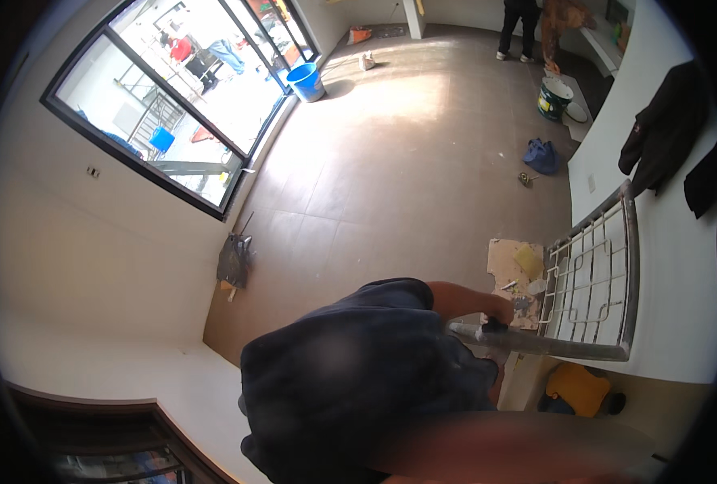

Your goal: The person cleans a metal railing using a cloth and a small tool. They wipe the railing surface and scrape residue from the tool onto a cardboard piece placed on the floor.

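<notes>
Left hand (pixel 499 307) at metal frame (pixel 564 345)

In the head view, the left hand is touching the metal frame near the white wall (pixel 675 250); its grip I cannot tell. The right hand is hiding from sight. A tan board (pixel 503 256) is lying on the floor (pixel 399 185).

Large tiles in grey-brown cover the floor (pixel 358 165), their joints faintly visible. Along the left side, a wide dark-framed window (pixel 185 101) opens onto a very bright space, and a glaring patch of light (pixel 403 97) lies across the tiles towards the far end. The left wall (pixel 92 242) is plain off-white with a small socket (pixel 93 172); the right wall (pixel 669 282) is white. A dark brown frame (pixel 80 399) with glass fills the lower left corner.
</notes>
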Demonstrator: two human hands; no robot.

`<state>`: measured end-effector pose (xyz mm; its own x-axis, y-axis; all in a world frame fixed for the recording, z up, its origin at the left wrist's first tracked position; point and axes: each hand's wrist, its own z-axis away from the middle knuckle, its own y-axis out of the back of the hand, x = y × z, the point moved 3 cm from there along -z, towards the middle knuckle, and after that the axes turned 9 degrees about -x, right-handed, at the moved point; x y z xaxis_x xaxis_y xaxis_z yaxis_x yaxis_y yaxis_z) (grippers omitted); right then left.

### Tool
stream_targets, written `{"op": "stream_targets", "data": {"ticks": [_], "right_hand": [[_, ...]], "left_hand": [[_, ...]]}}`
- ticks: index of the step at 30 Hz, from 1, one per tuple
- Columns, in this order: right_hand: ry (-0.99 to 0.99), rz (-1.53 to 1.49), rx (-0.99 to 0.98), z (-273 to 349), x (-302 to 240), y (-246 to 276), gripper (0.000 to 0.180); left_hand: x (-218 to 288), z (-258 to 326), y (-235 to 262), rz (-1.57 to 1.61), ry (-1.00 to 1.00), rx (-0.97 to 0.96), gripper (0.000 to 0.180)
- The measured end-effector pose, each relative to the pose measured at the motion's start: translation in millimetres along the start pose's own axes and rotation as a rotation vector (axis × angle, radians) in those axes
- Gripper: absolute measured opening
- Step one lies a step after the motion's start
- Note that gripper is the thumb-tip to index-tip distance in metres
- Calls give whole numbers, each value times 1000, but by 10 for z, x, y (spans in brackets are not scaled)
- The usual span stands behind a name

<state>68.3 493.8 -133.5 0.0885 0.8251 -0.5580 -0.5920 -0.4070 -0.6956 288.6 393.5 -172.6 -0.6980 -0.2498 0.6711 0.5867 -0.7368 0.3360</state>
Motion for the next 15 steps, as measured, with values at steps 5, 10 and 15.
{"op": "stream_targets", "data": {"ticks": [5,10,15], "right_hand": [[27,68,251,45,-56,-39,12],[-25,-59,189,-111,-78,-110,20],[16,69,199,-76,-129,-234,17]], "left_hand": [[-106,-65,-84,-634,-310,89,23],[-167,169,96,-2,-351,154,19],[20,101,235,-511,-407,192,20]]}}
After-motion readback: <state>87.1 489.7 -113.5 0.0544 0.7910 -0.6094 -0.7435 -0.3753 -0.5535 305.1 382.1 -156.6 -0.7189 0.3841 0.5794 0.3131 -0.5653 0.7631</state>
